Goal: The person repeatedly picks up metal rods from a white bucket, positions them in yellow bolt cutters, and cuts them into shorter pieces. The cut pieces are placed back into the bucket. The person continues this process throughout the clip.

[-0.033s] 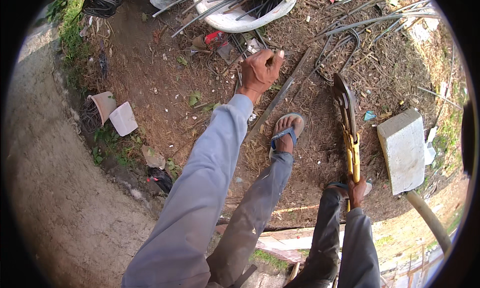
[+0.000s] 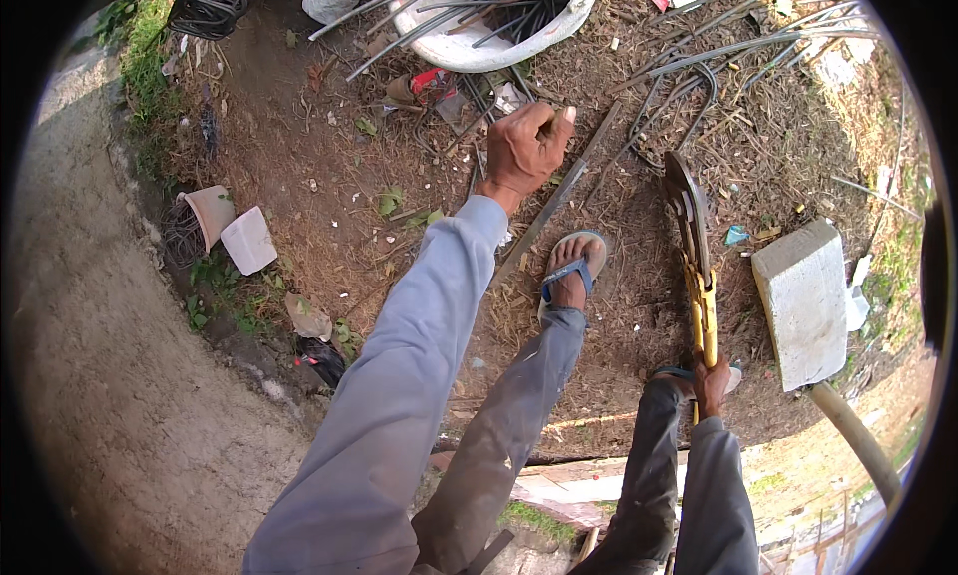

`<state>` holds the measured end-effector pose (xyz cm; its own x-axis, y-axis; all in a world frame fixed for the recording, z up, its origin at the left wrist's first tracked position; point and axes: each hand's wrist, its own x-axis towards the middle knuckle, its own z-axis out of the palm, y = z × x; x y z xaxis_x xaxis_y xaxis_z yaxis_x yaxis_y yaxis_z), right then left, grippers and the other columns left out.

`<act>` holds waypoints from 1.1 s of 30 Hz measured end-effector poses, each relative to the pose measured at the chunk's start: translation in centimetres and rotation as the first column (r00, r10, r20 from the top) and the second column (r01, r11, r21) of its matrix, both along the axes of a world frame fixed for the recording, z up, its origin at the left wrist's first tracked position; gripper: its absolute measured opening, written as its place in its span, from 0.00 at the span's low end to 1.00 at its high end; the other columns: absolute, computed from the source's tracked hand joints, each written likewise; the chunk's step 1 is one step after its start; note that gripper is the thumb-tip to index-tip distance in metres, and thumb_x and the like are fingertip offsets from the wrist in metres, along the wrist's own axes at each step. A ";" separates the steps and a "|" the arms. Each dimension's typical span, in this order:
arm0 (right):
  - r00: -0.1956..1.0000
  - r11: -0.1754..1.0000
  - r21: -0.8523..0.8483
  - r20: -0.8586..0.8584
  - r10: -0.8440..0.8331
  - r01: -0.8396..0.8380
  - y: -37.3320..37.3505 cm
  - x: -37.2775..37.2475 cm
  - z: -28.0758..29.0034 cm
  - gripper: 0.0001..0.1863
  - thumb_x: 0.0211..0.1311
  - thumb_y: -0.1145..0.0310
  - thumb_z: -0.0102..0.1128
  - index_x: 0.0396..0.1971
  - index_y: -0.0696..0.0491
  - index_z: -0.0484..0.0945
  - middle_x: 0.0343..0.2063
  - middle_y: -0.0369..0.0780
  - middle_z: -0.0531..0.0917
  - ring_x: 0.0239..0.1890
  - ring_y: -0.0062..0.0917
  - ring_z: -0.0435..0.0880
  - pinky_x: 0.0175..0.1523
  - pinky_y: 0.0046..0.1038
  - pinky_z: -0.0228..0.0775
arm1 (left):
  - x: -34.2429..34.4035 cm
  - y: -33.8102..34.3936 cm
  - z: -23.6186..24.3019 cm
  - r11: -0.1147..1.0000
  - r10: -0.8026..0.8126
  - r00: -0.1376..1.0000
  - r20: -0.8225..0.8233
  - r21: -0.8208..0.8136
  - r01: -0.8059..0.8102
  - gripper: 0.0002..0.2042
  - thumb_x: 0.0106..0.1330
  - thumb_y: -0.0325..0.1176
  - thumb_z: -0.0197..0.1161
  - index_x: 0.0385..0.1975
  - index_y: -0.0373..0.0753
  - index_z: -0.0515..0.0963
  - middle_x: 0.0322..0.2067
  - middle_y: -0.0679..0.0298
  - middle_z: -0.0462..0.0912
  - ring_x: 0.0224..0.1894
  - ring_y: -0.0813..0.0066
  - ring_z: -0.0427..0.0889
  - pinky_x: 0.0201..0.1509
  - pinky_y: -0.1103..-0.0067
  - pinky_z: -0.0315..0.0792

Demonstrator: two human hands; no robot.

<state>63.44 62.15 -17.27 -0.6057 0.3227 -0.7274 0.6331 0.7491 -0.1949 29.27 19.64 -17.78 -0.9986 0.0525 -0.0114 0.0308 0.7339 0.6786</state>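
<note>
A: "A long yellow-handled, dark-bladed metal cutter (image 2: 703,300) is gripped by the right hand (image 2: 712,385)!"

B: "The left hand (image 2: 523,152) is curled, contents hidden. Beyond, slender grey metal rods (image 2: 509,18) are already gathered in a white round-rimmed tub (image 2: 469,58); loose rods (image 2: 733,52) are left outside."

No words, numbers or signs can be read anywhere in the frame. Small pale marks are seen on the blue sandal strap (image 2: 569,269) near the centre, but whether letters are formed by them cannot be made out.
</note>
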 end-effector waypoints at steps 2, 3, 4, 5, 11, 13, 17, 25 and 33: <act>1.000 0.995 0.103 -0.005 0.013 -0.012 1.0 0.7 -0.6 0.21 0.57 0.52 0.62 0.37 0.56 0.77 0.31 0.54 0.83 0.39 0.52 0.81 0.49 0.47 0.64 | -2.1 1.6 2.3 0.996 0.018 0.994 -0.106 0.090 -0.009 0.13 0.67 0.41 0.63 0.28 0.37 0.77 0.22 0.61 0.79 0.21 0.67 0.76 0.28 0.71 0.69; 0.999 0.996 0.093 0.031 -0.005 0.002 0.3 0.1 -0.7 0.21 0.57 0.52 0.62 0.38 0.56 0.77 0.31 0.54 0.83 0.39 0.52 0.81 0.49 0.47 0.64 | -3.4 1.2 3.3 0.995 0.080 0.985 -0.153 0.075 -0.069 0.13 0.67 0.41 0.62 0.29 0.36 0.78 0.23 0.61 0.80 0.22 0.68 0.76 0.28 0.72 0.70; 0.997 0.996 0.085 0.069 -0.023 0.017 -0.3 -0.4 -0.6 0.21 0.57 0.52 0.62 0.38 0.56 0.77 0.31 0.54 0.83 0.39 0.53 0.81 0.50 0.47 0.64 | -4.7 0.4 4.3 0.990 0.139 0.970 -0.200 0.065 -0.129 0.12 0.67 0.40 0.62 0.30 0.36 0.78 0.23 0.61 0.80 0.23 0.68 0.77 0.28 0.72 0.70; 0.994 0.997 0.078 0.107 -0.037 0.029 -0.9 -1.1 -0.3 0.22 0.57 0.51 0.62 0.39 0.56 0.77 0.31 0.54 0.83 0.39 0.53 0.80 0.50 0.47 0.64 | -5.8 -0.7 5.1 0.980 0.200 0.948 -0.247 0.061 -0.190 0.12 0.66 0.40 0.62 0.30 0.36 0.79 0.23 0.61 0.81 0.23 0.69 0.78 0.28 0.72 0.71; 0.999 0.995 0.095 0.030 -0.029 0.027 0.6 0.9 -0.8 0.21 0.59 0.52 0.61 0.39 0.57 0.75 0.32 0.55 0.82 0.38 0.53 0.79 0.47 0.45 0.65 | -12.8 -5.1 4.5 0.982 0.082 0.955 0.285 -0.185 -0.029 0.11 0.64 0.36 0.62 0.40 0.36 0.82 0.33 0.53 0.86 0.33 0.63 0.86 0.37 0.68 0.78; 0.999 0.995 0.096 0.031 -0.044 0.040 0.5 0.7 -1.0 0.20 0.59 0.54 0.61 0.37 0.57 0.75 0.31 0.55 0.81 0.38 0.52 0.79 0.46 0.45 0.65 | -14.7 -4.9 3.0 0.940 -0.008 0.922 0.387 -0.311 0.139 0.13 0.63 0.37 0.63 0.42 0.36 0.82 0.38 0.49 0.85 0.40 0.58 0.85 0.44 0.66 0.77; 0.998 0.998 0.063 0.061 -0.027 0.023 -1.7 -1.6 -0.2 0.18 0.59 0.56 0.63 0.35 0.57 0.74 0.29 0.55 0.80 0.36 0.54 0.78 0.42 0.48 0.65 | -17.2 -3.8 0.5 0.784 0.014 0.831 0.557 -0.522 0.337 0.14 0.62 0.37 0.61 0.43 0.38 0.83 0.44 0.47 0.84 0.49 0.52 0.83 0.53 0.65 0.76; 1.000 0.998 0.064 -0.008 -0.011 0.011 -0.2 -0.4 -1.2 0.17 0.59 0.59 0.63 0.36 0.59 0.75 0.27 0.57 0.80 0.32 0.58 0.77 0.39 0.50 0.66 | -18.9 -1.9 -4.0 0.738 0.060 0.836 0.545 -0.588 0.330 0.13 0.65 0.36 0.56 0.42 0.42 0.85 0.49 0.55 0.83 0.51 0.56 0.83 0.56 0.68 0.76; 1.000 0.996 0.087 0.006 -0.012 0.012 -0.1 -0.3 -1.2 0.16 0.58 0.59 0.62 0.35 0.58 0.75 0.29 0.57 0.80 0.36 0.58 0.76 0.45 0.53 0.64 | -20.4 -2.8 2.4 0.660 -0.015 0.689 0.725 -0.510 0.551 0.15 0.54 0.38 0.64 0.37 0.36 0.85 0.41 0.49 0.85 0.47 0.52 0.84 0.52 0.65 0.76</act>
